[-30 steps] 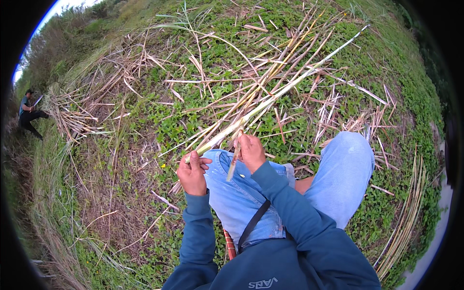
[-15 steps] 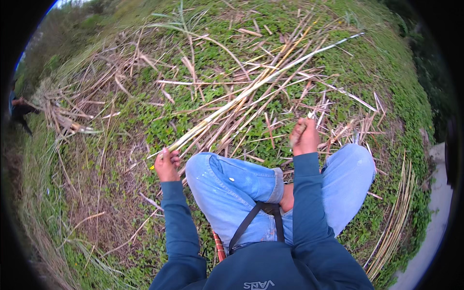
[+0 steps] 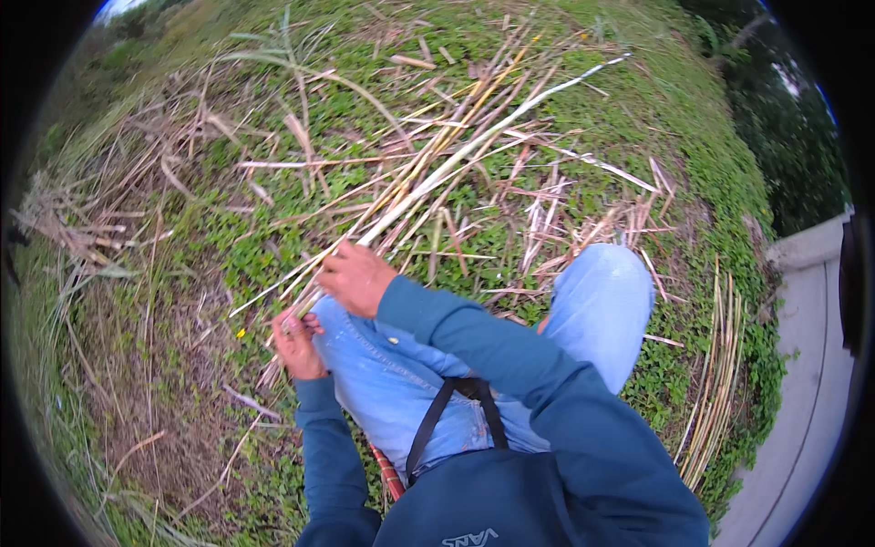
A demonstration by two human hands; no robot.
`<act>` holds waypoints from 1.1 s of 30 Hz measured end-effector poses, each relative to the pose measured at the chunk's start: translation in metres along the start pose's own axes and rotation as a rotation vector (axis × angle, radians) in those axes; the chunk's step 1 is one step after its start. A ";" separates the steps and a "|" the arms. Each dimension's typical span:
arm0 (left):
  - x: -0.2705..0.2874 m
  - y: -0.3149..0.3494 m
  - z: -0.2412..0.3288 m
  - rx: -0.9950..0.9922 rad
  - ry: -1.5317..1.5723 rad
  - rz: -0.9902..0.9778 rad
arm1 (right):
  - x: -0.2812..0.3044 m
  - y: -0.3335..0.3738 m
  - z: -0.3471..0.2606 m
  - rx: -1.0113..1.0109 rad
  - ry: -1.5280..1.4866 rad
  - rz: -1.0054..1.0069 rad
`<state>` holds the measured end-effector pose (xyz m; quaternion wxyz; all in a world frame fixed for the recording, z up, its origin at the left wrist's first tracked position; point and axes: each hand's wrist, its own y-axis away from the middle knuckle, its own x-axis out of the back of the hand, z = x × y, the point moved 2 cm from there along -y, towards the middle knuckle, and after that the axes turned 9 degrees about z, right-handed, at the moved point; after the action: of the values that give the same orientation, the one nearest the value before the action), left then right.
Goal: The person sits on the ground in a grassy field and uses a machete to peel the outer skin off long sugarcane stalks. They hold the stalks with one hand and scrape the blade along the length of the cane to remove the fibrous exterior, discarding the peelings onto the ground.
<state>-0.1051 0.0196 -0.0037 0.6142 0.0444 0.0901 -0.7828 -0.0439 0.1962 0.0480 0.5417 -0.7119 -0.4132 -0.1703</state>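
Weedy ground (image 3: 693, 173). Left hand (image 3: 298, 346), fingers closed round pale stalk (image 3: 428, 186); right hand (image 3: 357, 278) over it, grip unclear. Best brace stalk steady, left-handed.

Right arm (image 3: 510, 351) slants leftward, right fingers (image 3: 335, 265) curled near left fingers (image 3: 289, 331).

That long stalk (image 3: 424, 188) is pale green, turning almost white towards its tip; the bundled canes (image 3: 711, 397) look yellowish tan. Faded blue jeans (image 3: 604, 305), dark teal sweatshirt (image 3: 510, 501) with white lettering (image 3: 469, 538), black strap (image 3: 430, 424). Green leaves (image 3: 239, 273), straw-brown scraps (image 3: 413, 62), light grey concrete (image 3: 791, 392).
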 end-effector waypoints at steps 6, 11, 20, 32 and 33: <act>0.009 0.021 -0.009 0.010 -0.005 -0.014 | -0.011 -0.004 0.015 0.226 -0.103 -0.327; 0.007 0.023 -0.007 0.018 0.008 0.009 | -0.016 -0.018 0.016 0.331 -0.100 -0.435; -0.001 0.024 -0.012 0.072 -0.016 0.130 | -0.008 -0.038 0.064 -0.514 -0.224 -0.024; -0.016 0.010 0.029 0.190 0.061 0.264 | 0.047 0.076 0.167 -1.307 -0.362 0.367; -0.029 0.014 0.054 0.113 0.081 0.260 | 0.028 0.080 0.154 -1.523 -0.638 0.280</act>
<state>-0.0818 0.0334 0.0536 0.7029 0.1216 0.0640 -0.6979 0.0027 0.3420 -0.0378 -0.2144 -0.9420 -0.2263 -0.1241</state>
